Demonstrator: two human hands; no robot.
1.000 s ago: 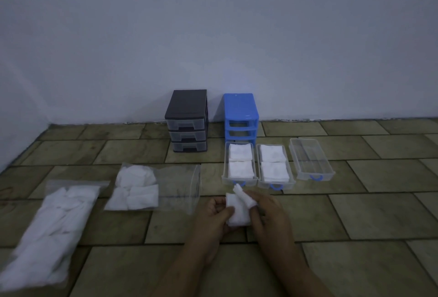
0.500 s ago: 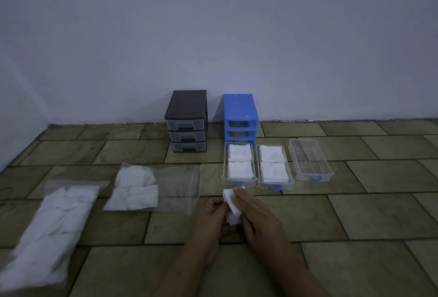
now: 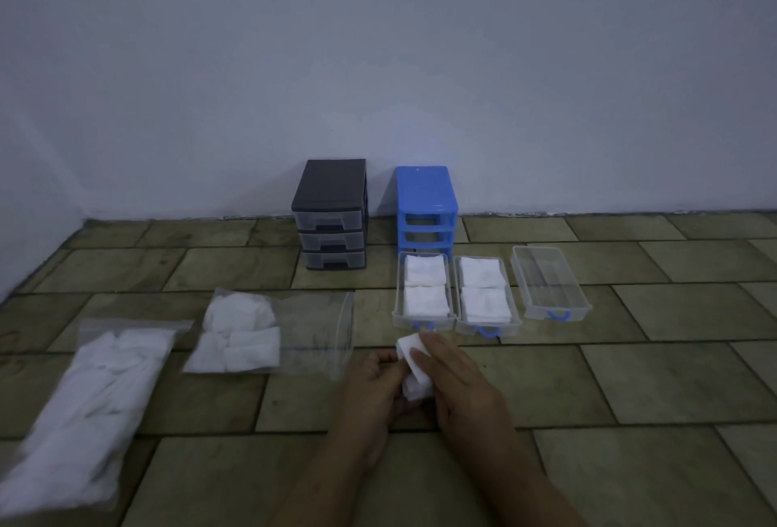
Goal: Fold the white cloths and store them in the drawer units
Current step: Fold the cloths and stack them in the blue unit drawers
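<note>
A small white cloth (image 3: 414,362) is held between both hands just above the tiled floor. My left hand (image 3: 374,390) grips its left side and my right hand (image 3: 458,379) lies over its right side with fingers pinching the fold. Three clear drawers lie on the floor ahead: the left drawer (image 3: 397,308) and the middle drawer (image 3: 516,318) each hold folded white cloths, the right drawer (image 3: 551,278) holds none. Behind them stands the blue drawer unit (image 3: 425,207) with its slots bare, and the black drawer unit (image 3: 332,211) with its drawers in.
A clear plastic bag (image 3: 311,333) with several white cloths lies left of my hands. A second, fuller bag of cloths (image 3: 84,409) lies at the far left. The wall runs right behind the drawer units.
The cloth has been folded smaller between my hands; my right hand has moved over it from the right, and both hands have shifted slightly left.
</note>
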